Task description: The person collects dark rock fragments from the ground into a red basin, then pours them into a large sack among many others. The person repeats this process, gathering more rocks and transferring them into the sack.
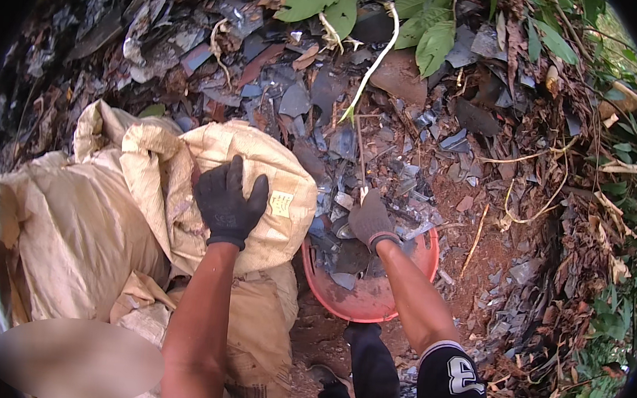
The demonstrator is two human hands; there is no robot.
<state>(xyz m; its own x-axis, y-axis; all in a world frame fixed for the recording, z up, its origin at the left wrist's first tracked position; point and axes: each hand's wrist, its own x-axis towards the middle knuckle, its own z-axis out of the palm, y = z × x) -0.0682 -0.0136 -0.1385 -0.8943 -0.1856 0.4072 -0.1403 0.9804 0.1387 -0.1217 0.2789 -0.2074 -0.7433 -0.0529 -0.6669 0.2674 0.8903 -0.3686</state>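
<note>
My left hand (231, 201), in a black glove, lies with fingers spread on the pale folded-over part of a beige woven sack (292, 159). My right hand (371, 220), in a grey-brown glove, is closed around the lower end of a thin rod-like tool (360, 154). The rod points away from me over the shards, and a short crosspiece seems to sit at its far end. Beneath that hand a red plastic basin (340, 307) holds dark flat shards (351, 260). The basin's far side is hidden under shards and my hand.
A bank of dark glass-like shards (296, 100) and dry leaves rises beyond the basin. Full beige sacks (77, 225) crowd the left. Green leaves (435, 43) and a pale bare stem (382, 54) hang over the far side. Reddish soil (479, 249) and roots lie right.
</note>
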